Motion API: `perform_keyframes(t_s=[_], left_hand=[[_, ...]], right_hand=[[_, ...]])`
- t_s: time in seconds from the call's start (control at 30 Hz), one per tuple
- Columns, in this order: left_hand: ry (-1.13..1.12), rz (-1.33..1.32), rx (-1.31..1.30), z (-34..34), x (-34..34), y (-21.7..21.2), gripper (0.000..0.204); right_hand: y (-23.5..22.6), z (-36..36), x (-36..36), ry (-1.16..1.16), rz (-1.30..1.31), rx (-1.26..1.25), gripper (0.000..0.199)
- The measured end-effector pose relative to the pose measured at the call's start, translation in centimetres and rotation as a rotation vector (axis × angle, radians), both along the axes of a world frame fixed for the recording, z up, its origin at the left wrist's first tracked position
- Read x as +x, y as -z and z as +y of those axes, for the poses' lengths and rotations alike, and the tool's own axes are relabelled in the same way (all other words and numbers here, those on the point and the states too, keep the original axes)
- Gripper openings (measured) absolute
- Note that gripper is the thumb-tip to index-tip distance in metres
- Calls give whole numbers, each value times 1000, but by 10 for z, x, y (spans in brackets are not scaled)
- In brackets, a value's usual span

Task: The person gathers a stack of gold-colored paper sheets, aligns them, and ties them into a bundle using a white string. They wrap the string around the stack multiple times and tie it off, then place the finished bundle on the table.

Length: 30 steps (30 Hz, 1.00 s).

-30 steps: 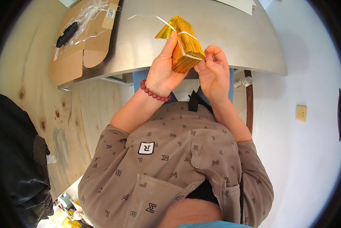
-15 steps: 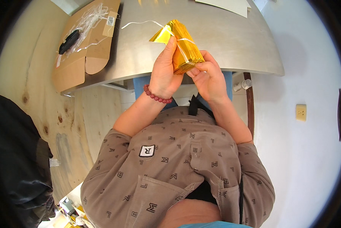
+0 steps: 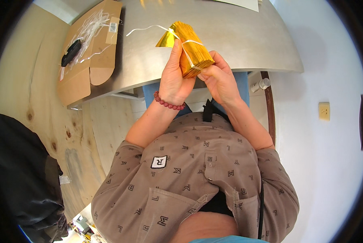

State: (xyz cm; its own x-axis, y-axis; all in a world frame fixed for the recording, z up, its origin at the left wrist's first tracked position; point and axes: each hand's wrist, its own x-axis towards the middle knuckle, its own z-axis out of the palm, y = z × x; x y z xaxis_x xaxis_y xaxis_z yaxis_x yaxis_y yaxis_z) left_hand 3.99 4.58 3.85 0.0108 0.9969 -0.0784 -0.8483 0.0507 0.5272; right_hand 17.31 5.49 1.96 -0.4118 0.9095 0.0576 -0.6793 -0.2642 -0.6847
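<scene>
A thick bundle of gold foil sheets (image 3: 194,52) is held up over the near edge of the metal table. White ribbon (image 3: 149,27) wraps round the bundle, and one loose end trails off to the left. One gold sheet flares out at the bundle's upper left. My left hand (image 3: 176,75), with a red bead bracelet on the wrist, grips the bundle's left side, thumb on top near the ribbon. At its lower right corner my right hand (image 3: 218,77) is closed, thumb and fingers pinching the bundle's end where the ribbon passes.
An opened cardboard box (image 3: 93,52) lies on the left of the metal table (image 3: 242,40). On it are a tangle of white ribbon strands (image 3: 93,30) and a black object (image 3: 71,52). White sheets (image 3: 242,3) lie at the far edge. Dark cloth (image 3: 23,174) hangs at the left.
The bundle has turned slightly, so that more of its stacked lower end faces me. Both hands keep their hold, and the whole view has shifted a little.
</scene>
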Motion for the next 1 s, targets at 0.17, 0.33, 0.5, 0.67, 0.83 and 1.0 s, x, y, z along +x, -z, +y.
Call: perform_keyframes(t_s=[0.17, 0.33, 0.5, 0.67, 0.83, 1.0], left_hand=[[51, 50, -13, -3, -8, 3, 41], [233, 40, -4, -17, -29, 12, 49], [337, -108, -16, -33, -34, 20, 43], [465, -356, -8, -36, -31, 23, 32], [505, -440, -31, -41, -27, 34, 48], [681, -430, -27, -43, -29, 42, 45]], right_hand=[[3, -1, 6, -13, -257, 193, 18], [-9, -13, 16, -34, -459, 243, 14], [-23, -21, 23, 249, -901, 795, 7], [-22, -18, 40, -36, -663, 762, 8], [-8, -10, 38, -170, -410, 362, 16], [-6, -9, 38, -90, -315, 377, 16]])
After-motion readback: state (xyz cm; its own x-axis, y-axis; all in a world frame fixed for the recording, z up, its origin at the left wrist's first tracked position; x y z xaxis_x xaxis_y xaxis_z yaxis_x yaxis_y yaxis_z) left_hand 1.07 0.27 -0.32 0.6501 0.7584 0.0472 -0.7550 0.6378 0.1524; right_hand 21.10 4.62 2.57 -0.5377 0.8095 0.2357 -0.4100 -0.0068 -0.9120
